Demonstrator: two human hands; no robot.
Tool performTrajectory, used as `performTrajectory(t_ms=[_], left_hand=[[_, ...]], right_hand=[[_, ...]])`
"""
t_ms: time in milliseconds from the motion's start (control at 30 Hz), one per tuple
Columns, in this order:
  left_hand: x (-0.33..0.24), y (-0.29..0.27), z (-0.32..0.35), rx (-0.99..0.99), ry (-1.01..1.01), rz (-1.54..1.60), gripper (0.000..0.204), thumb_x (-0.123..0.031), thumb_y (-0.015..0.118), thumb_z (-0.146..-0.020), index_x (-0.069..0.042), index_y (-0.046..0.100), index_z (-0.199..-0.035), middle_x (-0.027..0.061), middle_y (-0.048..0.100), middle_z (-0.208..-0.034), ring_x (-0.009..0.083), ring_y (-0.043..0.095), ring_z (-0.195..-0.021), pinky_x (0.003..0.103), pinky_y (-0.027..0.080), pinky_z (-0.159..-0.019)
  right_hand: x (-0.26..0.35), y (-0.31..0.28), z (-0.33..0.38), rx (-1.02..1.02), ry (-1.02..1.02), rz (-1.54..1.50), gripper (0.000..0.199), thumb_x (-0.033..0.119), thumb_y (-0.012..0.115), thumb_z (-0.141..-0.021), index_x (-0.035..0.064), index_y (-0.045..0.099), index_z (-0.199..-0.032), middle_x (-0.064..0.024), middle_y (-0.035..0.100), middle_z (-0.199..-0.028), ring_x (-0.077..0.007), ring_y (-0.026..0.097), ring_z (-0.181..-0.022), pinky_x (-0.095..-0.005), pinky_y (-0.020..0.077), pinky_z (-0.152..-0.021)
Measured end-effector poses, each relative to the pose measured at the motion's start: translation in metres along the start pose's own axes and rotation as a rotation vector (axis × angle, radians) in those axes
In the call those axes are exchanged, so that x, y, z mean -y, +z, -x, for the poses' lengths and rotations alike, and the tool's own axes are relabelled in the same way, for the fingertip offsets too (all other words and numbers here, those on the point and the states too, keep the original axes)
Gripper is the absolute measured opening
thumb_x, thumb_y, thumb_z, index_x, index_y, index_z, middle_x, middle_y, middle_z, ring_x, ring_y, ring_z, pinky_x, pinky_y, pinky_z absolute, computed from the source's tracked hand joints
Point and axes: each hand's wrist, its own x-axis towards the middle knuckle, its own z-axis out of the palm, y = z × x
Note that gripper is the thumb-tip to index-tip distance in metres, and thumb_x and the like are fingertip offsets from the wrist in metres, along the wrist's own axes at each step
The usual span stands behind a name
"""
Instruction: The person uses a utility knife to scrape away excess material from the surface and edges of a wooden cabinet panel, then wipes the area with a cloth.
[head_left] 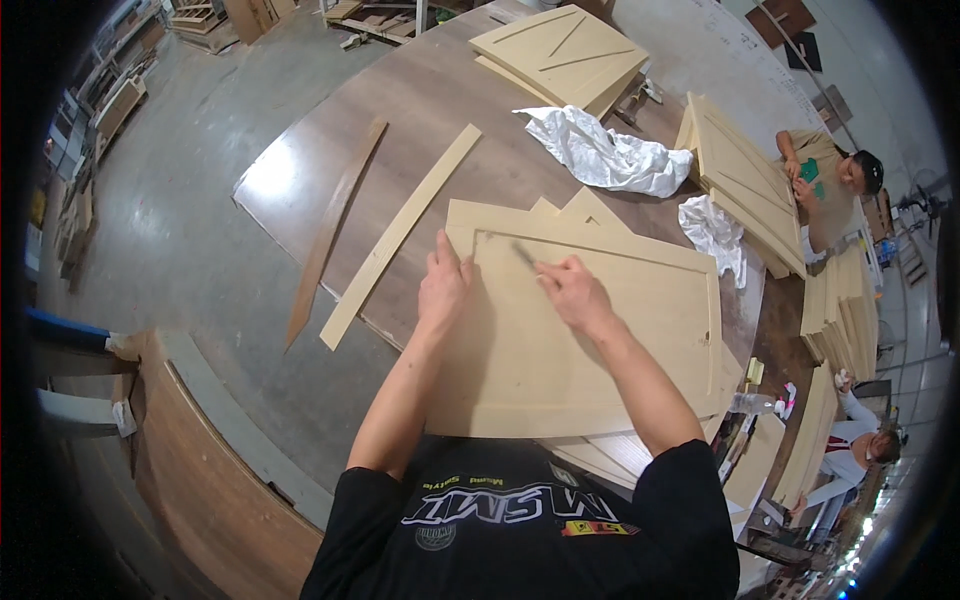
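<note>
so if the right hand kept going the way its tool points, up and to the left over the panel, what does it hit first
Probably the raised frame edge at the far left corner of the pale wood door panel. The right hand holds a thin tool aimed there; the left hand rests just beside that line, though depth is unclear.

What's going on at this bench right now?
A person leans over a pale wooden cabinet door panel lying flat on a round brown table. The left hand presses on the panel's left frame, while the right hand works a small tool along the recessed corner. Loose wood strips, crumpled white rags and more stacked panels lie around.
</note>
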Motion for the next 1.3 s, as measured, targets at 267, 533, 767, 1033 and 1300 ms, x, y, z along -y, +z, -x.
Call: performTrajectory(t_ms=[267,533,767,1033,1300], left_hand=[[0.003,-0.003,0.004,-0.006,0.003,0.038,0.073,-0.04,0.054,-0.105,-0.008,0.022,-0.163,0.0303,0.054,-0.134,0.0533,0.065,-0.107,0.058,0.053,-0.093],[-0.009,-0.005,0.006,0.011,-0.035,0.014,0.07,-0.038,0.054,-0.105,-0.008,0.026,-0.163,0.0267,0.053,-0.138,0.0495,0.06,-0.119,0.057,0.05,-0.099],[-0.018,0.006,-0.002,-0.249,0.56,-0.223,0.059,-0.023,0.071,-0.094,-0.013,0.054,-0.149,0.0172,0.051,-0.152,0.034,0.046,-0.143,0.054,0.03,-0.121],[-0.032,0.032,-0.018,0.145,0.879,-0.398,0.049,-0.019,0.068,-0.094,-0.011,0.06,-0.142,0.013,0.049,-0.157,0.033,0.037,-0.153,0.054,0.028,-0.126],[-0.022,0.003,-0.035,-0.136,0.78,-0.32,0.043,-0.016,0.072,-0.09,-0.013,0.067,-0.132,0.0084,0.063,-0.131,0.0294,0.057,-0.123,0.047,0.043,-0.105]], right_hand=[[0.006,-0.002,0.001,-0.066,-0.03,0.088,0.031,0.035,0.063,-0.104,0.0221,0.075,-0.129,-0.0079,0.065,-0.111,-0.029,0.07,-0.097,-0.043,0.0569,-0.088],[-0.014,-0.012,0.047,-0.2,-0.009,-0.127,0.031,0.024,0.065,-0.104,0.0138,0.073,-0.133,-0.007,0.062,-0.104,-0.0225,0.064,-0.091,-0.0337,0.0538,-0.086],[-0.037,0.013,0.072,-0.255,0.012,-0.547,0.033,0.024,0.064,-0.107,0.0064,0.071,-0.135,-0.0017,0.061,-0.105,-0.0088,0.057,-0.077,-0.0255,0.0514,-0.068],[-0.051,0.035,0.075,-0.217,0.191,-0.806,0.036,0.023,0.067,-0.106,0.0047,0.069,-0.136,-0.0018,0.063,-0.107,-0.0069,0.057,-0.077,-0.0238,0.0499,-0.066],[-0.042,0.02,0.076,-0.207,0.198,-0.702,0.041,0.019,0.077,-0.096,0.0038,0.069,-0.133,-0.0102,0.069,-0.114,-0.0195,0.066,-0.1,-0.0336,0.0537,-0.089]])
